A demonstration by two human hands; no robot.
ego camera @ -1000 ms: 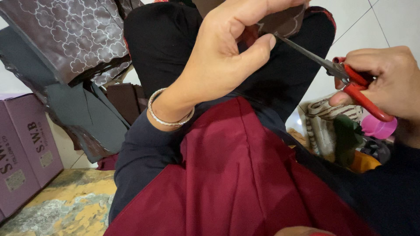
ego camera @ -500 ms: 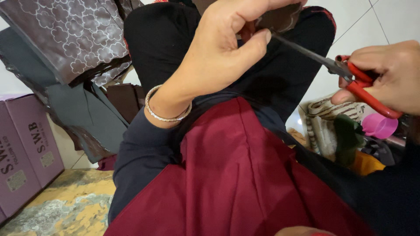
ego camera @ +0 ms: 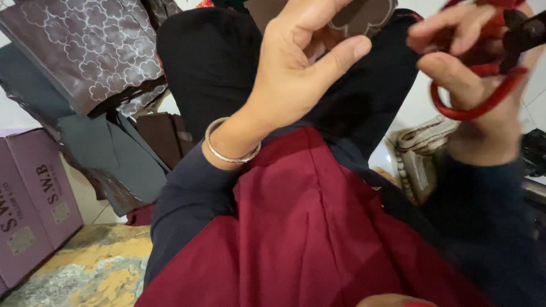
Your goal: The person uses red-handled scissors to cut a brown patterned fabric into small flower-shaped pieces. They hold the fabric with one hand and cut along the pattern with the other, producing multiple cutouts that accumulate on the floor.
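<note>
My left hand [ego camera: 301, 68] is raised over my lap, thumb and fingers pinching the edge of a brown fabric piece [ego camera: 364, 17] with a scalloped outline. A silver bangle [ego camera: 230, 150] circles that wrist. My right hand [ego camera: 483, 74] is at the upper right, blurred, its fingers through the red handles of a pair of scissors [ego camera: 489, 74]. The scissors are apart from the fabric, and their blades are mostly out of view. Dark red cloth [ego camera: 307, 227] lies across my lap over black trousers [ego camera: 216, 62].
Folded patterned brown and grey fabrics [ego camera: 85, 62] are stacked at the upper left. Purple cardboard boxes [ego camera: 34, 199] stand at the left on a patterned mat [ego camera: 85, 273]. A bundle of striped cloth [ego camera: 418, 159] lies on the white tiled floor at the right.
The scissors have been drawn back from the brown fabric, up and to the right. My left hand has kept its pinch on the fabric and the view has come closer.
</note>
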